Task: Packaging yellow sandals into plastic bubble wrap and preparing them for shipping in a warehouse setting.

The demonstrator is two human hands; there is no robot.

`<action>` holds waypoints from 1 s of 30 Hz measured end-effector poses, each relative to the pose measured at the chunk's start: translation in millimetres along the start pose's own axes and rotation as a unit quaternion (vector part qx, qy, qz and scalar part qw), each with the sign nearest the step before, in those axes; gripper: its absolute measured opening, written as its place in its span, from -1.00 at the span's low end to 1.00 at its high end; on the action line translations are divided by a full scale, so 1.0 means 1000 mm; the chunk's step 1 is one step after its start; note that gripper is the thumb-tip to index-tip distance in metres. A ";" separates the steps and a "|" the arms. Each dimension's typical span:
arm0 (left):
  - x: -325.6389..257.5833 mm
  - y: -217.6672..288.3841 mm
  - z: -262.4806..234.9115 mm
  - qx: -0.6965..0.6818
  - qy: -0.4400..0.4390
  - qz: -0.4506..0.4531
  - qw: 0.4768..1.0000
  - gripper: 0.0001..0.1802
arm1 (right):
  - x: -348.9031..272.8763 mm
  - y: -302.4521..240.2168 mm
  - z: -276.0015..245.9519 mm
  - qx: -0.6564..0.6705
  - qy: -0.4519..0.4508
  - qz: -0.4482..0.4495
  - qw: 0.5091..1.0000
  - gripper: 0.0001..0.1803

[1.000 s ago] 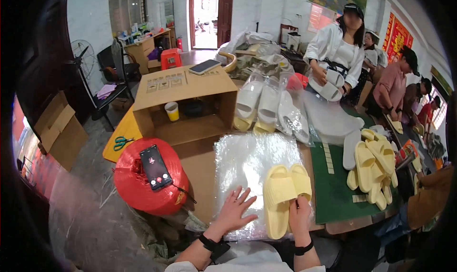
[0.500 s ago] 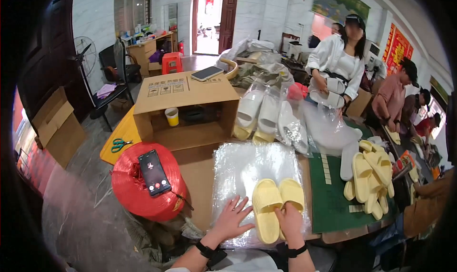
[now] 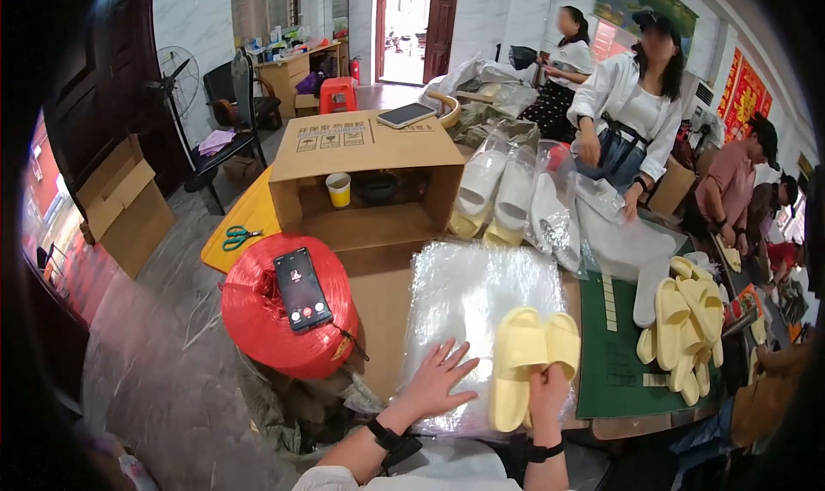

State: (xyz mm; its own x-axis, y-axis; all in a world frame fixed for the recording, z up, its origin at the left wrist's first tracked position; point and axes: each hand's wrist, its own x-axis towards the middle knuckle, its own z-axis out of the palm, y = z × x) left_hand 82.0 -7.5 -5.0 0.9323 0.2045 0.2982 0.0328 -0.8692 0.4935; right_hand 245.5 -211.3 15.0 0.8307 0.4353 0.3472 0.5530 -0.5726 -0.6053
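Note:
My right hand [image 3: 547, 396] is closed on a pair of pale yellow slide slippers [image 3: 519, 343] standing side by side, its fingers at the openings under their straps. The slippers are over the right part of a stack of clear plastic bags [image 3: 455, 285]. My left hand [image 3: 436, 379] lies flat on the bags with its fingers spread, a little left of the slippers, and holds nothing. The fingertips of my right hand are partly hidden inside the slippers.
Left of the bags, a phone [image 3: 301, 289] lies on a red twine roll [image 3: 245, 319]. An open cardboard box [image 3: 344, 160] stands behind. Bagged slippers [image 3: 481, 182] sit beyond the bags. A yellow slipper pile [image 3: 683, 319] rests on a green mat [image 3: 614, 362]; a co-worker [image 3: 640, 104] stands across.
My head view has shifted. My right hand has pushed its fingers farther under the slipper straps. The co-worker across has let go of the grey-white slippers, and another person shows behind.

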 end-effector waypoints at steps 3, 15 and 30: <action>0.001 -0.002 0.004 -0.012 -0.006 0.001 1.000 -0.22 | -0.006 0.028 -0.016 0.057 0.086 0.085 0.991 -0.82; 0.011 0.014 -0.019 0.086 -0.101 -0.065 0.989 -0.17 | -0.040 0.029 -0.086 0.233 0.178 -0.003 0.956 -0.43; 0.005 0.037 0.000 0.058 -0.108 0.037 0.992 -0.10 | -0.038 0.009 -0.074 0.188 0.112 -0.026 0.975 -0.51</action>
State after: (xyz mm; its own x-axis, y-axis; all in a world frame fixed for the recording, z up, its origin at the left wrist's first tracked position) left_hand 88.3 -39.1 14.8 0.9887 0.0481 0.1423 -0.0091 -0.9266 0.3759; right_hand 223.6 -284.2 49.5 0.8182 0.2710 0.5071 0.5676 -0.2398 -0.7876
